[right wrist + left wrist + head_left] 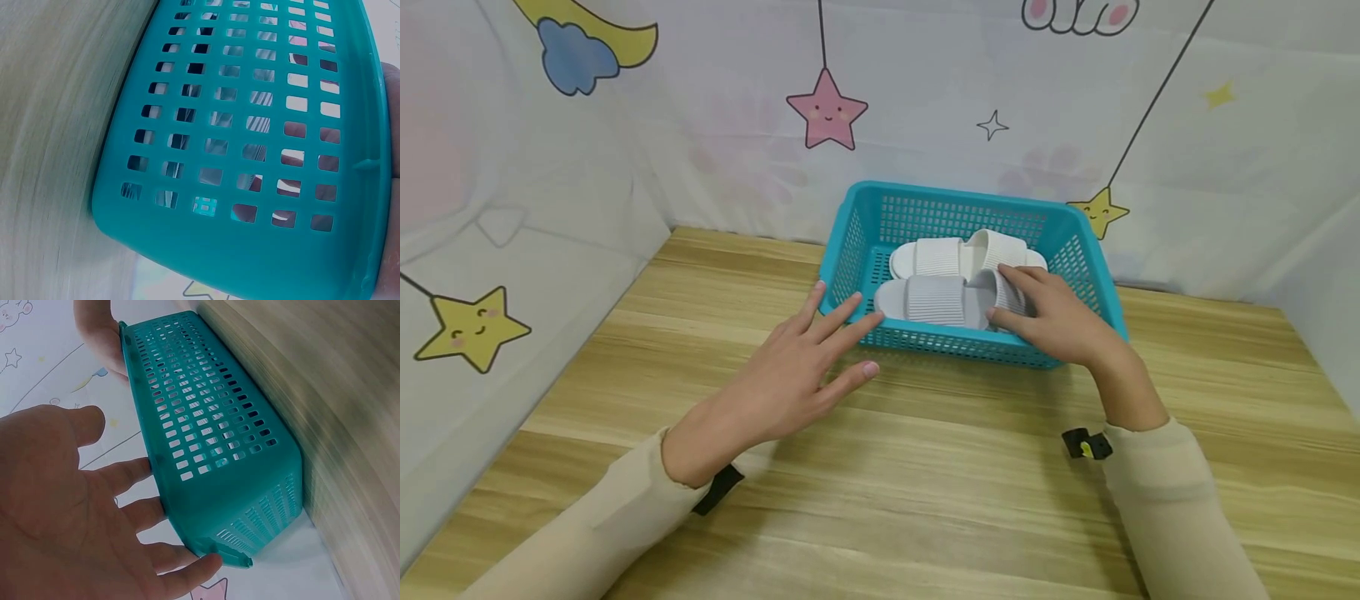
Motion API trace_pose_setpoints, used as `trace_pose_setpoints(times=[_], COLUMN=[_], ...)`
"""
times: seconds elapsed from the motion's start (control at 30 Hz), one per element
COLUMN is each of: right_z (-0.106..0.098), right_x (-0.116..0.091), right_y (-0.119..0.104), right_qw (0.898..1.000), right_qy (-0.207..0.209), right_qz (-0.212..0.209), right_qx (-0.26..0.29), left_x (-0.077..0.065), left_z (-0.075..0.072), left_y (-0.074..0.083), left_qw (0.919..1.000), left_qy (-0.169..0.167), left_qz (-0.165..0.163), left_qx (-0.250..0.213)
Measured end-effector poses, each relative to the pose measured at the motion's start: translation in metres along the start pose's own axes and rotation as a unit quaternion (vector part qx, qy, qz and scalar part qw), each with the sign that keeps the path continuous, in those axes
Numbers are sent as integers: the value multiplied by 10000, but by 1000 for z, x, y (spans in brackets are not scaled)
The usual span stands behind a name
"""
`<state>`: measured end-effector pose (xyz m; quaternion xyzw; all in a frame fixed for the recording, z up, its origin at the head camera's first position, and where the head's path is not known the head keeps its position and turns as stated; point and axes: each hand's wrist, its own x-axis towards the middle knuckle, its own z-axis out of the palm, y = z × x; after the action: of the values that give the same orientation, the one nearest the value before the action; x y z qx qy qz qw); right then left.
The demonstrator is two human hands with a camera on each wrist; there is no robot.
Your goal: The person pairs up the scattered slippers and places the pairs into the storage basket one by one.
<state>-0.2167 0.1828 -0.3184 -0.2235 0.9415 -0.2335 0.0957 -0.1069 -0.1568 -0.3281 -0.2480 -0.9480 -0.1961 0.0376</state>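
Note:
A teal plastic basket (1000, 357) with slotted walls holds ribbed slide slippers in two rows. White slippers (938, 255) lie at the back, and grey slippers (936, 300) lie along the near side. My right hand (1060, 317) reaches over the near rim and grips the right-hand grey strap (1009, 293) between thumb and fingers. In the right wrist view, the basket wall (250, 256) hides most of that grip. My left hand (782, 375) has its fingers spread and fairly straight at the basket's near left corner. Its fingertips (209, 565) are at the rim.
The basket stands on a wood-grain table (880, 500), near its back edge. Behind it hangs a pale cloth (925, 167) printed with stars and a moon, which continues along the left side. Black straps (1086, 444) show at both wrists by the cream sleeves.

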Motion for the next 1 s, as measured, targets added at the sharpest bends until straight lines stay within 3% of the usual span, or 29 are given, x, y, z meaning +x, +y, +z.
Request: trace_pose_setpoints(times=[0.53, 0.87, 1.0], right_z=[-1, -1, 2], right_x=[-1, 1, 2], right_y=[1, 3, 3], right_qw=[9999, 9956, 9911], right_qy=[81, 666, 1092], right_qz=[-143, -660, -747], right_qx=[46, 94, 168], left_x=[0, 2, 2], left_z=[0, -1, 0], left_y=[1, 2, 2], left_qw=[10000, 10000, 10000], left_qy=[-35, -48, -25], left_qz=[-18, -30, -40], left_qx=[17, 18, 55])
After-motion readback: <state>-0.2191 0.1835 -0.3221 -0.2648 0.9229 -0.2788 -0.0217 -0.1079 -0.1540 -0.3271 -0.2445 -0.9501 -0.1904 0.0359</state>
